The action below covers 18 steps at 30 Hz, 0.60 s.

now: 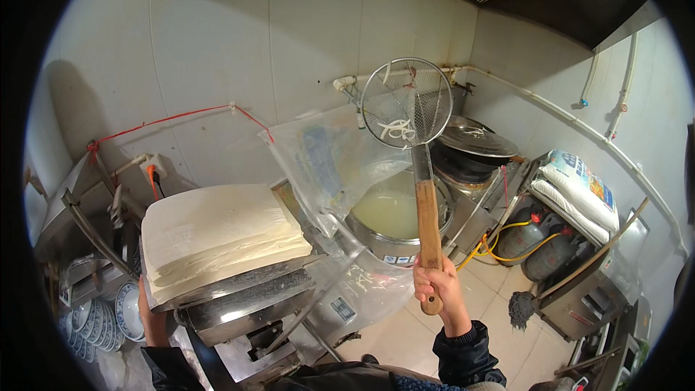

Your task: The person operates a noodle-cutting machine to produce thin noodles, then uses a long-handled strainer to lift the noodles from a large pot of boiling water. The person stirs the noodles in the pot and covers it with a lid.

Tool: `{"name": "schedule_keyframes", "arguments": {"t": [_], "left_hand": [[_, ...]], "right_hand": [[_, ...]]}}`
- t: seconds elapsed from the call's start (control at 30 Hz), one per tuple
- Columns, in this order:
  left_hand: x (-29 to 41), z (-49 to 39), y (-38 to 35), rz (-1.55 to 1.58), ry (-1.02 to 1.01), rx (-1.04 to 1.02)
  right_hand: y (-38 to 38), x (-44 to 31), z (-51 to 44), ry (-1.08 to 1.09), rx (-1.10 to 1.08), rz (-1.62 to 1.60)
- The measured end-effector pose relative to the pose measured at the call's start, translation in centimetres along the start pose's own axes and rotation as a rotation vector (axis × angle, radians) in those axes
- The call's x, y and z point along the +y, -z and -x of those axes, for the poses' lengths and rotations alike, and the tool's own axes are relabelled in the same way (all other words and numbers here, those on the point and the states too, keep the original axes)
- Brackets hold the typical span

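Observation:
My right hand [442, 281] grips the wooden handle of a wire-mesh skimmer [406, 103], held upright with its round mesh head at the top. A few pale noodle strands [398, 130] cling to the mesh. Behind the handle stands a large metal pot [374, 236] of cloudy yellowish liquid. To the left, a thick stack of pale dough sheets [217, 228] lies on a metal machine [252, 301]. My left hand [149, 312] is at the left side of this stack, against the edge below it; its fingers are mostly hidden.
Clear plastic sheeting [339, 152] hangs between the machine and the pot. Patterned bowls [98, 323] lean together at lower left. On the right are a lidded wok [475, 138], gas cylinders [518, 241] with yellow hoses, white sacks [578, 187] and a mop [522, 309].

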<state>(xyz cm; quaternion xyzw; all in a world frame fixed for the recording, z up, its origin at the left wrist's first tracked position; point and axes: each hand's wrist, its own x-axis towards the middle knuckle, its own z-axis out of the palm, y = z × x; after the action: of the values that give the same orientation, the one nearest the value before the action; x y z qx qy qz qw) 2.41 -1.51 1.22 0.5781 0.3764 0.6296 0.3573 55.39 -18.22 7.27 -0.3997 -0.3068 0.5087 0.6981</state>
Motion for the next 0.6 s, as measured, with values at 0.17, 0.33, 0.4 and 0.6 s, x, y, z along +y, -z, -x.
{"name": "schedule_keyframes", "arguments": {"t": [0.17,0.33,0.4,0.6], "left_hand": [[0.0,0.3,0.5,0.215,0.116,-0.032],[0.1,0.2,0.6,-0.018,0.09,-0.01],[0.5,0.3,0.4,0.226,0.202,-0.005],[1.8,1.1,-0.3,-0.567,-0.265,-0.138]], "right_hand": [[0.6,0.2,-0.3,-0.013,-0.025,-0.033],[0.9,0.3,-0.6,-0.013,-0.032,-0.042],[1.0,0.3,-0.5,-0.005,-0.022,-0.039],[2.3,0.7,0.2,-0.021,-0.018,0.01]]}}
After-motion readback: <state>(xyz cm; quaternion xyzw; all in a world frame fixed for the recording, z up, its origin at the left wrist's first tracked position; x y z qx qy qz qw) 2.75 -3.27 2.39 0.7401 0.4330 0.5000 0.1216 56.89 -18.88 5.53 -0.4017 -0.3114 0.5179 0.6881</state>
